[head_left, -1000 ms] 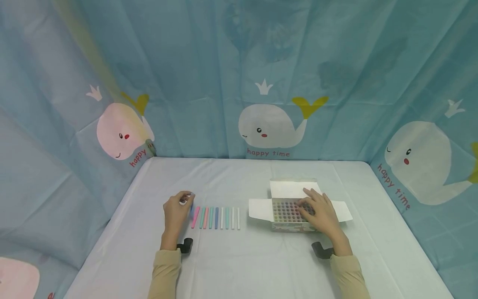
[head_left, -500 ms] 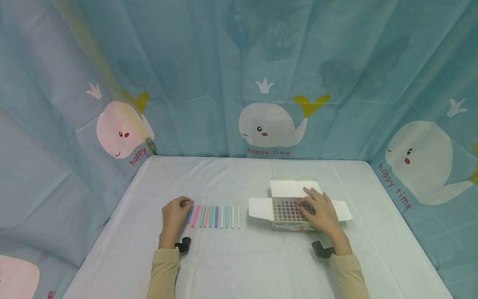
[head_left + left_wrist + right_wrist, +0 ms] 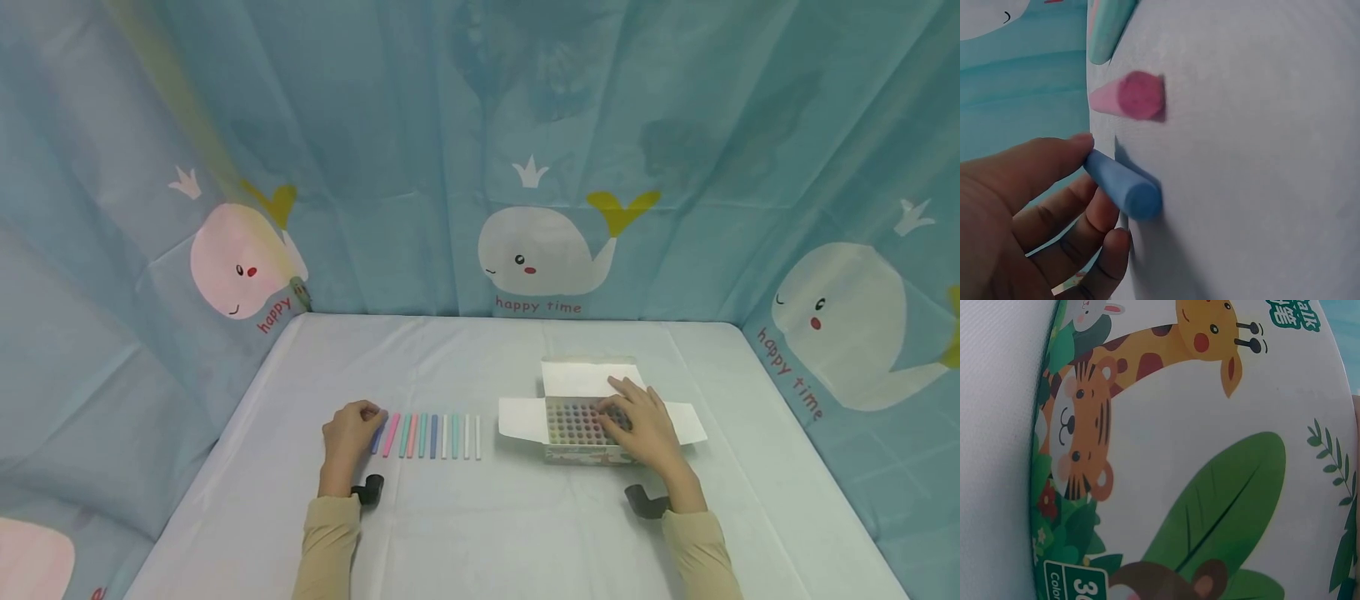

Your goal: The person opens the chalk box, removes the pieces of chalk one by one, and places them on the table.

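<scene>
My left hand (image 3: 348, 437) pinches the far end of a blue chalk stick (image 3: 1124, 187) at the left end of a row on the cloth. In the left wrist view the stick's near end tilts down close over the cloth, beside a pink chalk stick (image 3: 1138, 95). An open chalk box (image 3: 588, 455) stands to the right, packed with upright coloured chalk sticks (image 3: 573, 421). Across its right half rests my right hand (image 3: 643, 425), fingers relaxed, thumb and index fingertips at the chalk tops. The box's printed animal side (image 3: 1147, 456) fills the right wrist view, which hides the right fingers.
Several green, salmon, blue and white chalk sticks (image 3: 433, 437) lie side by side in the row between the pink stick and the box. The box's white flaps (image 3: 523, 419) spread outward over the white tablecloth (image 3: 480, 533). A blue whale-print curtain (image 3: 420, 250) surrounds the table's back and sides.
My left hand has come slightly down and leftward, bringing the blue chalk stick from upright to nearly flat beside the pink one. My right hand stays where it was.
</scene>
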